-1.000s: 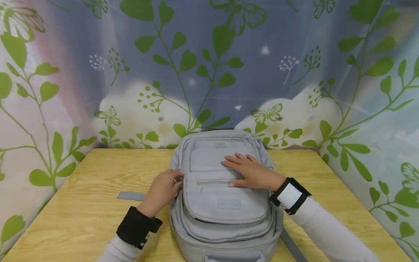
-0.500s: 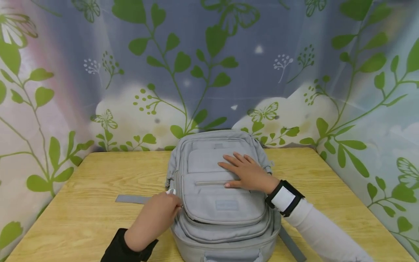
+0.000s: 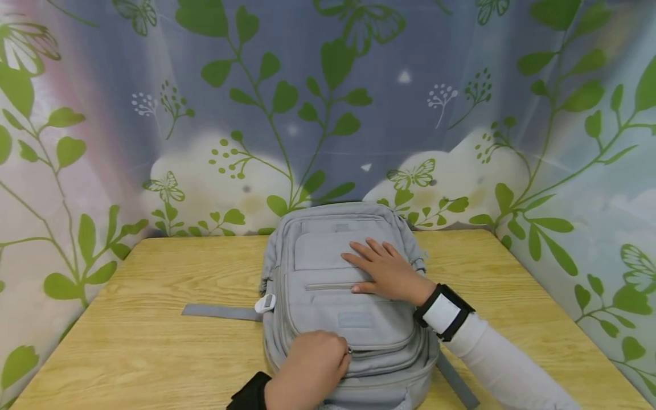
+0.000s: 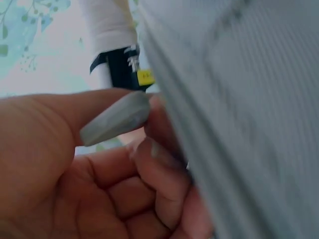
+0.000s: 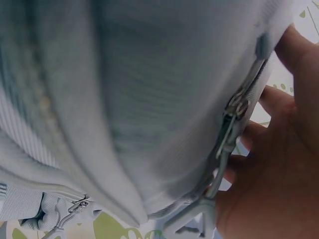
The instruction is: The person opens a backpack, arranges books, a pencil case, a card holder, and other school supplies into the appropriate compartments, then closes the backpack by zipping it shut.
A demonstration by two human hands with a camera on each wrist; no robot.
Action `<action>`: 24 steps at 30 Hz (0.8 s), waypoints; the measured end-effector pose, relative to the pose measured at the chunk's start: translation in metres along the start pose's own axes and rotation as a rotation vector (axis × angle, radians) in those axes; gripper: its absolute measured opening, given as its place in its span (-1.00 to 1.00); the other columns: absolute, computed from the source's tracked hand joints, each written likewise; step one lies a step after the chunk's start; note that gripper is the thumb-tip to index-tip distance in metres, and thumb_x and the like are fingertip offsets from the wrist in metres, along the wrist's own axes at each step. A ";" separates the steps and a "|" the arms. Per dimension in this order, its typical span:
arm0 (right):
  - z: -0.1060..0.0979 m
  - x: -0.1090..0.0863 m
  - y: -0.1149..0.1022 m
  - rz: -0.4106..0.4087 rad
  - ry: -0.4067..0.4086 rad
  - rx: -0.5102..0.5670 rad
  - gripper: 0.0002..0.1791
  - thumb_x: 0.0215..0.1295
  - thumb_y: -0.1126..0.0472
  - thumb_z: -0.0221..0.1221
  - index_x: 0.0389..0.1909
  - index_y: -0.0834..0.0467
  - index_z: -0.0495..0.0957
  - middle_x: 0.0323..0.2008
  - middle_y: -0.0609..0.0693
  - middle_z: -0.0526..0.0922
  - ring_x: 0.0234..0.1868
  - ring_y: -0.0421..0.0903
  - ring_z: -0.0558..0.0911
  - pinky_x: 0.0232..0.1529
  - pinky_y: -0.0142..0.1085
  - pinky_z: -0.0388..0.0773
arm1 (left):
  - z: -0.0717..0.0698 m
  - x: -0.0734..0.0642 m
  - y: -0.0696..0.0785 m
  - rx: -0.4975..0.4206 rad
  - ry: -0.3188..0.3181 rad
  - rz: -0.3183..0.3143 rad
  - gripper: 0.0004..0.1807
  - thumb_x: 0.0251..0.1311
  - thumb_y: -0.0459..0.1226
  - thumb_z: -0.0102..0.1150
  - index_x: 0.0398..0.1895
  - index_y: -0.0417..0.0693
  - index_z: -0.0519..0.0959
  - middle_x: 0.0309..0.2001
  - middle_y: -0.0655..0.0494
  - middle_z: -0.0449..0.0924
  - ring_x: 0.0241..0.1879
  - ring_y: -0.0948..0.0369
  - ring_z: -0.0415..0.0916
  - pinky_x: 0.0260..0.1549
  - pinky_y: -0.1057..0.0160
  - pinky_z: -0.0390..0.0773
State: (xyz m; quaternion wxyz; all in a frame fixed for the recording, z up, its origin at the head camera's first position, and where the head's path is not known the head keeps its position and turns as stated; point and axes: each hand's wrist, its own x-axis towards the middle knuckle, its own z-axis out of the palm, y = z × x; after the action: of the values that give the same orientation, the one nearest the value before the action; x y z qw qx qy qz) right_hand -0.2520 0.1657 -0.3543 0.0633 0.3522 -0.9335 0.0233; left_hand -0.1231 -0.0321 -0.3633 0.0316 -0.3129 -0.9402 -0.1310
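Observation:
A light grey backpack [image 3: 353, 307] lies on the table with its front panel up. My left hand [image 3: 312, 364] is at the lower edge of the front pocket, its fingers curled as they pinch a zipper pull. In the left wrist view the grey zipper pull [image 4: 117, 119] sticks out between thumb and forefinger, beside the pocket's edge. My right hand [image 3: 386, 270] rests on the upper front panel with fingers spread. The right wrist view shows another zipper slider [image 5: 237, 107] with a looped pull hanging near that hand.
A wooden table [image 3: 154, 341] stands against a leaf-printed cloth backdrop [image 3: 328, 114]. One grey strap [image 3: 220, 311] reaches out left of the backpack, another strap [image 3: 456, 378] to the lower right. A small white oval thing [image 3: 265, 303] hangs at the backpack's left side.
My left hand has moved down the pocket's left side and then right along its lower edge with the zipper pull. The white oval thing has come into sight. My right hand stays put.

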 end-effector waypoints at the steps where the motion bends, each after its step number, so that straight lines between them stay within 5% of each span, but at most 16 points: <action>1: 0.000 0.000 0.000 0.001 0.004 -0.002 -0.23 0.19 -0.17 0.14 0.39 0.01 0.18 0.41 0.12 0.15 0.42 0.24 0.10 0.32 0.20 0.08 | 0.001 0.002 0.003 0.017 0.017 0.007 -0.62 0.18 -0.24 0.15 -0.81 0.08 0.40 -0.79 0.25 0.25 -0.77 0.34 0.24 -0.73 0.43 0.22; 8: -0.010 -0.014 -0.018 -0.033 0.006 -0.073 -0.30 0.25 -0.07 0.14 0.37 0.07 0.21 0.39 0.16 0.19 0.38 0.21 0.20 0.29 0.12 0.22 | 0.004 -0.003 0.002 0.014 -0.006 0.057 -0.76 0.15 -0.27 0.19 -0.68 0.04 0.53 -0.68 0.25 0.38 -0.67 0.34 0.32 -0.67 0.43 0.29; 11: -0.022 -0.029 -0.041 -0.151 0.048 -0.092 -0.39 0.20 0.01 0.22 0.24 0.10 0.35 0.28 0.13 0.35 0.26 0.10 0.40 0.18 -0.04 0.40 | 0.001 -0.012 -0.003 -0.026 -0.046 0.049 -0.78 0.11 -0.28 0.21 -0.66 0.05 0.53 -0.63 0.27 0.38 -0.63 0.37 0.31 -0.64 0.43 0.30; 14: -0.030 -0.047 -0.065 -0.275 0.048 -0.033 -0.56 0.14 0.09 0.29 0.05 0.04 0.47 -0.03 -0.02 0.51 -0.12 -0.13 0.56 -0.14 -0.34 0.54 | -0.003 -0.019 -0.007 -0.119 -0.102 -0.005 -0.66 0.17 -0.25 0.16 -0.75 0.08 0.40 -0.68 0.28 0.27 -0.69 0.37 0.19 -0.67 0.44 0.21; 18: -0.032 -0.067 -0.088 -0.314 -0.078 0.047 -0.70 0.14 0.15 0.29 -0.09 -0.05 0.51 -0.35 -0.19 0.50 -0.47 -0.35 0.46 -0.52 -0.57 0.34 | -0.008 -0.022 -0.010 -0.231 -0.110 -0.050 -0.58 0.27 -0.20 0.07 -0.78 0.10 0.30 -0.73 0.29 0.17 -0.74 0.39 0.11 -0.69 0.45 0.16; 20: -0.028 -0.073 -0.094 -0.290 -0.138 0.092 -0.73 0.14 0.15 0.28 -0.14 -0.06 0.50 -0.42 -0.23 0.53 -0.52 -0.41 0.45 -0.56 -0.60 0.29 | -0.010 -0.023 -0.010 -0.265 -0.088 -0.052 -0.58 0.30 -0.17 0.04 -0.78 0.10 0.32 -0.74 0.30 0.17 -0.74 0.40 0.12 -0.70 0.46 0.18; 24: -0.016 -0.075 -0.100 -0.249 -0.134 0.200 -0.87 0.18 0.19 0.24 -0.34 -0.03 0.46 -0.59 -0.25 0.51 -0.60 -0.46 0.38 -0.59 -0.63 0.22 | -0.012 -0.023 -0.012 -0.313 -0.041 0.009 -0.63 0.33 -0.06 0.00 -0.66 0.13 0.50 -0.67 0.37 0.27 -0.67 0.46 0.19 -0.64 0.49 0.26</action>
State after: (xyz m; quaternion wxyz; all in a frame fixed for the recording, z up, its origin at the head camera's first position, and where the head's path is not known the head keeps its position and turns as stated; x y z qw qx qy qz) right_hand -0.1287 0.1412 -0.3488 -0.0323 0.4706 -0.8777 0.0846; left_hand -0.1118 -0.0579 -0.3579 -0.0359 -0.3208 -0.9073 -0.2693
